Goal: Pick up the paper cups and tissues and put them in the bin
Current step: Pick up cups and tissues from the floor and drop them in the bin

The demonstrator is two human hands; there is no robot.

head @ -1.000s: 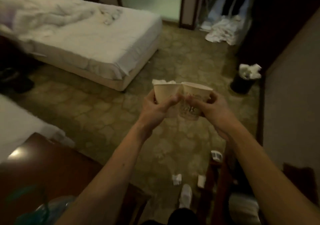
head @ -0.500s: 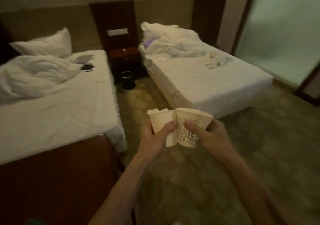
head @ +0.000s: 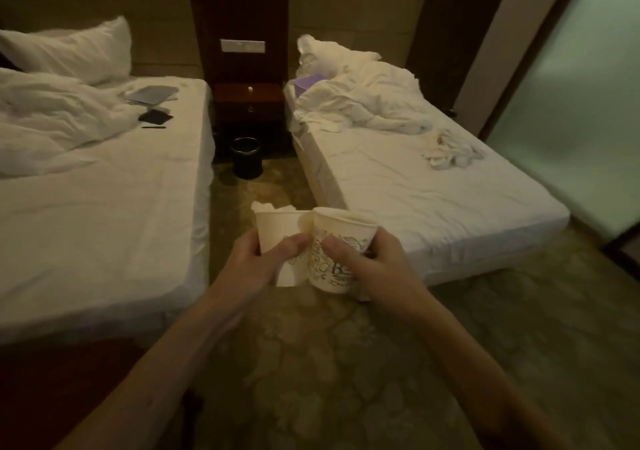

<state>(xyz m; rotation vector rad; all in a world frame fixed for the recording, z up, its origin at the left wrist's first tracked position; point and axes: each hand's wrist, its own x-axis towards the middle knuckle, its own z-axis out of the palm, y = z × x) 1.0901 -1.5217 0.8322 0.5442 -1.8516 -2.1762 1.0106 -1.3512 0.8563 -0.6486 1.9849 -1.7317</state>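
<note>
Two white paper cups touch side by side at the centre of the head view. My left hand grips the left paper cup, which has crumpled tissue sticking out of its top. My right hand grips the right paper cup, printed with dark line drawings; its inside is hidden. A small black bin stands on the floor farther off, between the two beds and below the nightstand. More crumpled white tissues lie on the right bed.
A left bed carries a rumpled duvet, papers and a dark wallet. The right bed holds bunched sheets and a purple item. A dark wooden nightstand stands between them. A frosted glass panel fills the right. A narrow patterned-floor aisle leads to the bin.
My view has swung from the floor and a tissue-filled bin by the wall towards the two beds, then closer. Both hands keep holding the cups together in front of me.
</note>
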